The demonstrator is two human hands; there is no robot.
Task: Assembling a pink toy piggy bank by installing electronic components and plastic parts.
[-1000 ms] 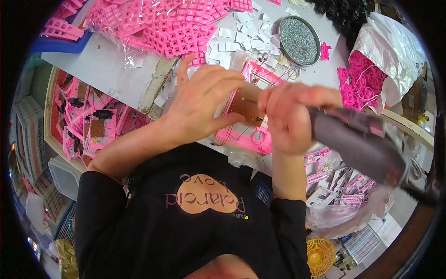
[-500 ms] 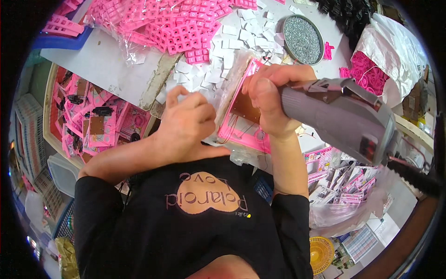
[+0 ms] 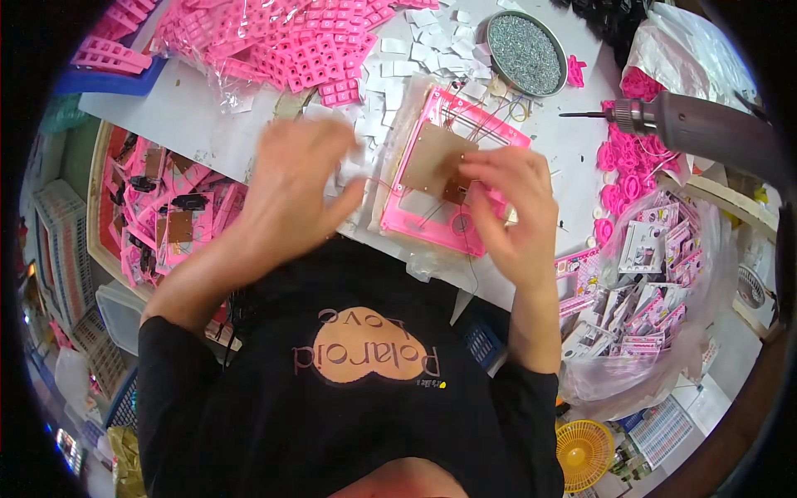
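Observation:
A pink plastic frame lies on clear plastic wrapping at the table's near edge. A brown circuit board with thin wires rests on it. My right hand is over the right side of the board, thumb and fingers apart; whether the fingertips touch it I cannot tell. Left of the frame, my left hand is raised and blurred, its thumb spread from the fingers and nothing visible in it. A grey electric screwdriver hangs at the right, its bit pointing left, out of both hands.
Pink keypads are heaped at the back beside scattered white paper squares. A round tin of screws stands back right. Assembled pink pieces fill a bin at left; printed pink-white parts sit in a plastic bag at right.
My right hand has let go of the screwdriver, which now hangs farther right. My left hand has shifted left and upward, with its thumb spread. The board is more exposed.

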